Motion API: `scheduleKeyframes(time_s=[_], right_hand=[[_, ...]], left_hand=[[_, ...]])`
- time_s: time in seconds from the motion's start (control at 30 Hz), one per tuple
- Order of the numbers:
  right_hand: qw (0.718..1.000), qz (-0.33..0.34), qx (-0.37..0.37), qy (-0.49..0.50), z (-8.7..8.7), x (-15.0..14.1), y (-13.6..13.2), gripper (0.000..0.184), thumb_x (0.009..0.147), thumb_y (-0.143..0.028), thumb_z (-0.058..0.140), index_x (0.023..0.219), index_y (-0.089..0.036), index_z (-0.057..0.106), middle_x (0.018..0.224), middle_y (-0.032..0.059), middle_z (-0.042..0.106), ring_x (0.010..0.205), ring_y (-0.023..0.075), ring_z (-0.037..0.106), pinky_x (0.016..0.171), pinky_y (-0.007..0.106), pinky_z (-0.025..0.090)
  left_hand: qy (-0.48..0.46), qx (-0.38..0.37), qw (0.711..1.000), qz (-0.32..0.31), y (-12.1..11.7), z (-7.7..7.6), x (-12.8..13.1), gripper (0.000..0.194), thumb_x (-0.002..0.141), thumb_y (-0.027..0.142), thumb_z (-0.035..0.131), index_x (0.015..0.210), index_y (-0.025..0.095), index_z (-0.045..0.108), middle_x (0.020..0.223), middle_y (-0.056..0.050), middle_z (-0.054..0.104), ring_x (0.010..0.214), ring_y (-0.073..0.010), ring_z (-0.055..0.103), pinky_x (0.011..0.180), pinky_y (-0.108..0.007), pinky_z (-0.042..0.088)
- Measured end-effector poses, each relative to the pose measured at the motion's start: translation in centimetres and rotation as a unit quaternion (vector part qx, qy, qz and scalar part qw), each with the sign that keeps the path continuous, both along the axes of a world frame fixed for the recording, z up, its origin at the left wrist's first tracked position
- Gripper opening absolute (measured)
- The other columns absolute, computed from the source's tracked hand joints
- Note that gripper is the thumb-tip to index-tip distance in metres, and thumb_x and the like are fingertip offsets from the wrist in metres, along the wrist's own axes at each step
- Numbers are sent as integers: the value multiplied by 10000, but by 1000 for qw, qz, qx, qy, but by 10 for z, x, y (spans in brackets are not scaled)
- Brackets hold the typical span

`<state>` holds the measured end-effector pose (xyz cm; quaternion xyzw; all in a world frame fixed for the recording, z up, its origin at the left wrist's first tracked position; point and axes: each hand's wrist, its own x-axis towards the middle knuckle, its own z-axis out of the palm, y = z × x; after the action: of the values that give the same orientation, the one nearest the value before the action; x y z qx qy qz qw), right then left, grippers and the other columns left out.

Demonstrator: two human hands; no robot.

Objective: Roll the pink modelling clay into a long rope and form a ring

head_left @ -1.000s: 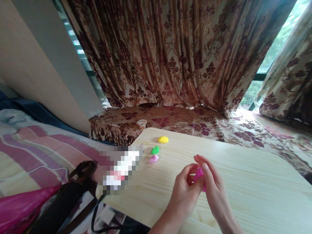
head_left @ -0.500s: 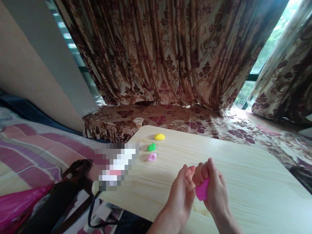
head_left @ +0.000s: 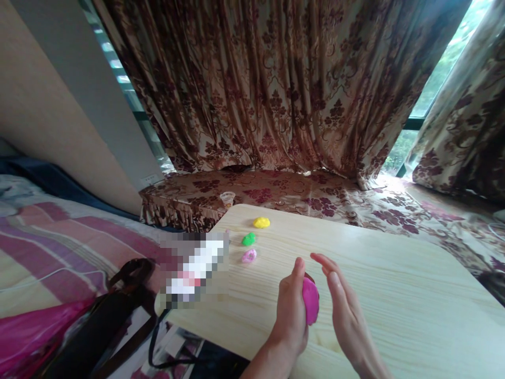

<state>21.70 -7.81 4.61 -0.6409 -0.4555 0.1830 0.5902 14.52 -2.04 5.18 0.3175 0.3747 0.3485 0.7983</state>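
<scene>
A flattened lump of magenta modelling clay (head_left: 311, 301) rests against the palm of my left hand (head_left: 291, 305), whose fingers curl behind it while the thumb points up. Just to the right, my right hand (head_left: 347, 316) is open, fingers stretched out and apart from the clay. Farther back on the wooden table lie three small lumps of clay in a row: yellow (head_left: 261, 222), green (head_left: 249, 239) and pale pink (head_left: 249, 256). Neither hand touches these.
The light wooden table (head_left: 394, 284) reaches right. At its left edge is a blurred-out white item (head_left: 197, 271) with a black cable (head_left: 153, 337). A clear plastic cup (head_left: 228, 198) stands behind the table's far left corner. A dark bag (head_left: 94, 321) lies at left.
The magenta clay has passed from my right hand to my left palm and now looks flatter. My right hand has unclenched and moved apart from it.
</scene>
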Motion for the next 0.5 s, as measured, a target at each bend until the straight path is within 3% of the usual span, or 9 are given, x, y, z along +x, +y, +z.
scheduleKeyframes(time_s=[0.07, 0.13, 0.2, 0.3, 0.4, 0.5], right_hand=[[1000, -19, 17, 15, 1, 0, -2, 372, 944, -407, 327, 1240, -274, 510, 1367, 35, 431, 1288, 230, 342, 1084, 448, 237], [999, -40, 20, 12, 1, 0, -1, 374, 922, -419, 380, 1237, -267, 511, 1370, 45, 423, 1281, 242, 347, 1079, 456, 240], [997, -78, 14, 26, 0, 2, 2, 386, 880, -431, 464, 1221, -259, 516, 1334, 63, 462, 1239, 257, 399, 1050, 463, 288], [987, -135, 5, 82, -1, 12, 5, 404, 790, -428, 600, 1137, -226, 558, 1163, 88, 594, 1082, 268, 539, 942, 434, 417], [977, -169, 26, 129, 1, 21, 2, 420, 754, -429, 641, 1100, -201, 572, 1005, 78, 649, 916, 247, 614, 774, 350, 501], [975, -182, 44, 115, 8, 18, -3, 388, 757, -434, 631, 1063, -200, 584, 906, 49, 644, 766, 196, 614, 610, 260, 497]], left_hand=[[15, 28, 999, 25, 3, 0, -1, 486, 715, 629, 560, 540, 176, 561, 419, 19, 495, 479, -138, 518, 492, -243, 377], [4, 42, 999, 21, 0, 0, -2, 439, 739, 597, 560, 664, 171, 635, 562, -17, 619, 639, -180, 600, 610, -258, 430], [-44, 41, 998, -23, -7, 2, -3, 414, 765, 544, 572, 914, 169, 667, 859, -60, 698, 896, -217, 614, 787, -274, 431], [-144, 4, 984, -106, -17, 8, -3, 560, 807, 550, 521, 1243, 199, 505, 1154, -90, 624, 1122, -231, 530, 938, -314, 366], [-165, -37, 980, -103, -15, 13, -1, 609, 839, 570, 449, 1311, 188, 400, 1108, -112, 627, 1119, -246, 534, 929, -358, 374], [-144, -71, 985, -64, -9, 11, 1, 543, 852, 524, 464, 1232, 136, 469, 1034, -118, 622, 1108, -250, 533, 905, -346, 397]])
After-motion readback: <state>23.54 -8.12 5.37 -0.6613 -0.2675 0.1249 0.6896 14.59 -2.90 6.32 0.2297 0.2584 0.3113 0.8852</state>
